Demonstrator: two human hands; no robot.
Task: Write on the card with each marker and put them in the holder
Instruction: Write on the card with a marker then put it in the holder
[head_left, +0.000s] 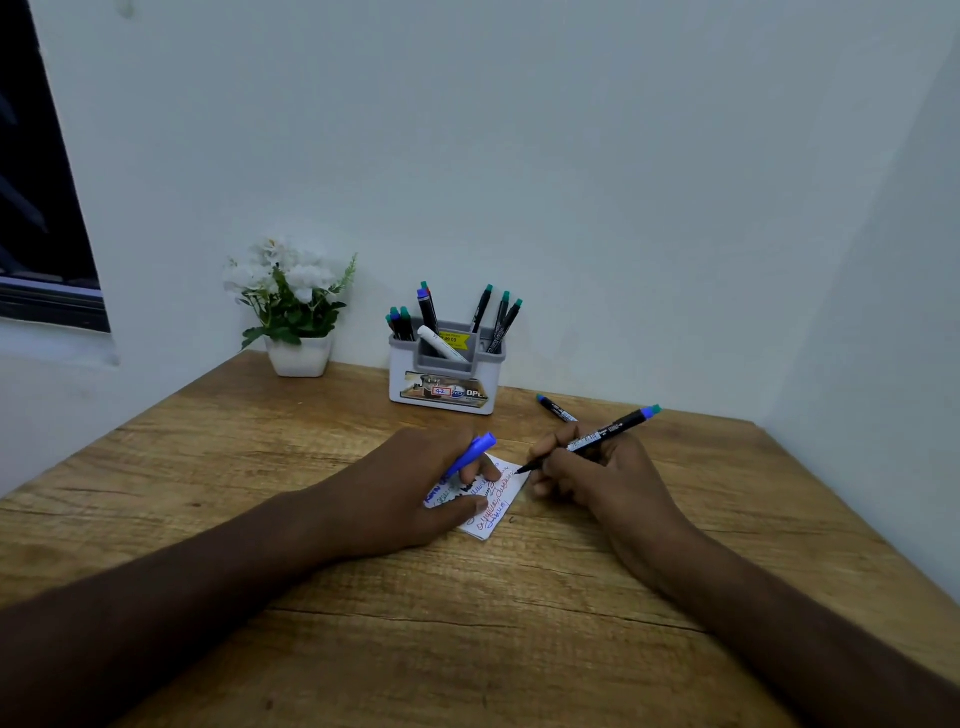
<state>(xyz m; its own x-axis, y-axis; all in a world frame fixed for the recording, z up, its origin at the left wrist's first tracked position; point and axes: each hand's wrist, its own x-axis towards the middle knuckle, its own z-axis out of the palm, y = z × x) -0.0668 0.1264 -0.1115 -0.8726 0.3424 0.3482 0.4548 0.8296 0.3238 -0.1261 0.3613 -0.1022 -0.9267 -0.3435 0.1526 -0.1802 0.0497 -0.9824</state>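
Currently: right hand (576, 470) pinches uncapped marker (597, 435), tip at card (493, 499) right edge; left hand (415, 483) presses card, gripping blue cap (475, 452). Step: writing. Next: recap, carry to far holder (444, 382); one marker (556, 408) remains on table (208, 467)

Right hand (576, 470): grips black marker (597, 435), tip at card's right edge.
Left hand (415, 483): presses card (496, 501), holds blue cap (470, 453).
Holder (444, 382): markers upright; one white marker, possibly leaning.
Table (467, 623): spare marker (556, 408) behind right hand.
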